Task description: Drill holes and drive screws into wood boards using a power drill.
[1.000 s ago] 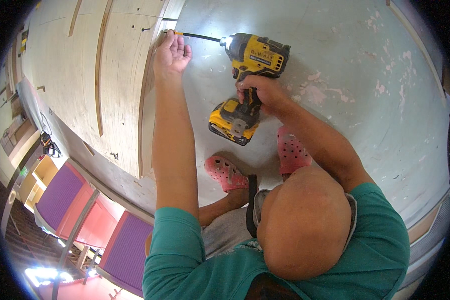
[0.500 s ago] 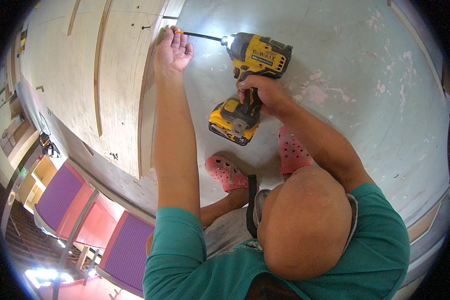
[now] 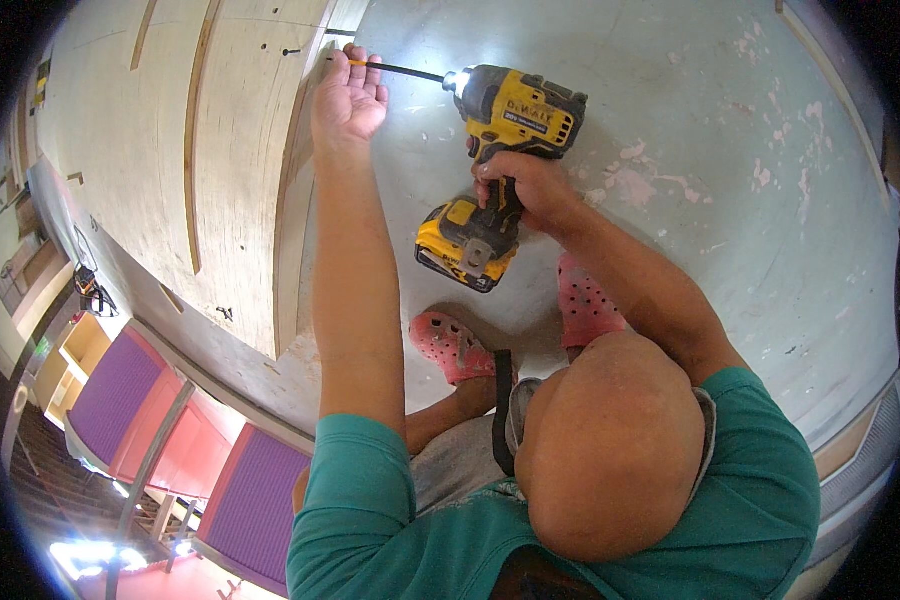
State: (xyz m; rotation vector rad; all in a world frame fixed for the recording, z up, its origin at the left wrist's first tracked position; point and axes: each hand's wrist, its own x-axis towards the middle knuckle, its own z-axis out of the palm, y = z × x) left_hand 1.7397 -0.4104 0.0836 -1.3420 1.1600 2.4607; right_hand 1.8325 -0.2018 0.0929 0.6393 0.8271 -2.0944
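My right hand [image 3: 530, 188] is wrapped around the grip of a yellow and black cordless impact driver [image 3: 518, 110], whose battery pack hangs toward my feet. From its lit nose a long thin black driver bit [image 3: 408, 70] with an orange section near its end points left. My left hand [image 3: 350, 105], palm up with fingers curled, closes around the end of this bit, beside the edge of a pale plywood panel [image 3: 245, 150]. Any screw at the bit's tip is hidden or too small to make out.
Wooden strips [image 3: 198, 130] lie along the panel, and a dark screw [image 3: 290, 52] sticks out of it. Under me is a grey, paint-spotted floor [image 3: 720, 150], with my pink clogs [image 3: 452, 345] on it. Purple and pink panels [image 3: 175, 430] stand at the lower left.
My left hand has shifted slightly up and right, with its fingers a little more spread along the bit. The impact driver has barely moved.
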